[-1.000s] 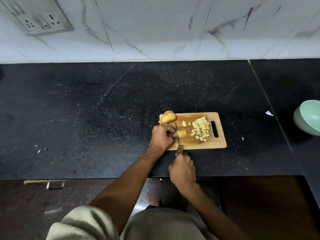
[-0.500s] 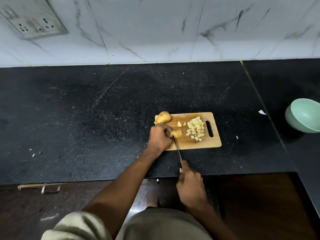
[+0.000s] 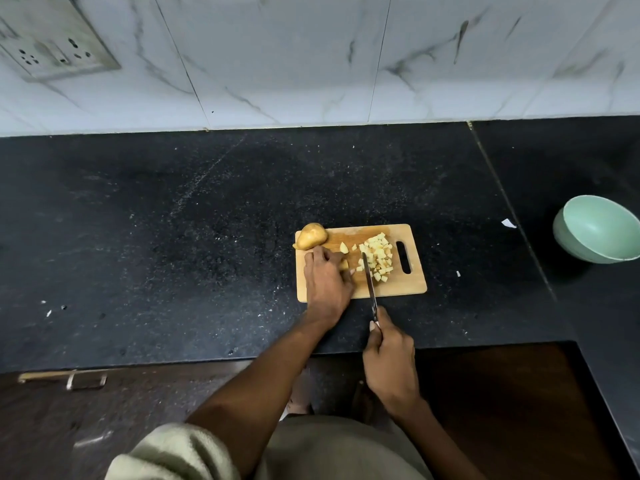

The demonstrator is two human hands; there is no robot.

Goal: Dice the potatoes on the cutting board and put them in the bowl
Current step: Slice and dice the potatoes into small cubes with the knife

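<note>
a wooden cutting board (image 3: 398,289) lies flat on a black stone counter (image 3: 173,237), approx. centre of view, handle slot to the right. a whole unpeeled potato (image 3: 311,236) sits on the board's far-left corner, partly overhanging the edge. a pile of diced potato (image 3: 377,257) occupies the board's right half, just left of the slot; a few loose cubes lie between pile and whole potato.

left hand (image 3: 327,280) rests on the board's left portion, fingers curled over a cut potato piece (image 3: 344,265); only a small pale part of it shows at the fingertips, so the hand grasps it but the exact pinch cannot be read.

right hand (image 3: 389,358) is off the board, near the counter's front edge, clenched round the handle of a knife (image 3: 369,278). blade runs from the hand away toward the wall, crossing the board's near edge; tip ends at the left margin of the diced pile. blade is apart from the left hand's fingers, w/ a narrow gap. whether the edge contacts the board cannot be told.

a pale green bowl (image 3: 602,230) stands on the counter at far right, well apart from the board, tilted w/ its opening toward the camera; no potato visible inside. small white scraps (image 3: 508,223) lie on the counter between board and bowl. a wall socket plate (image 3: 52,46) is mounted on the marble tile wall (image 3: 346,57), upper left.
</note>
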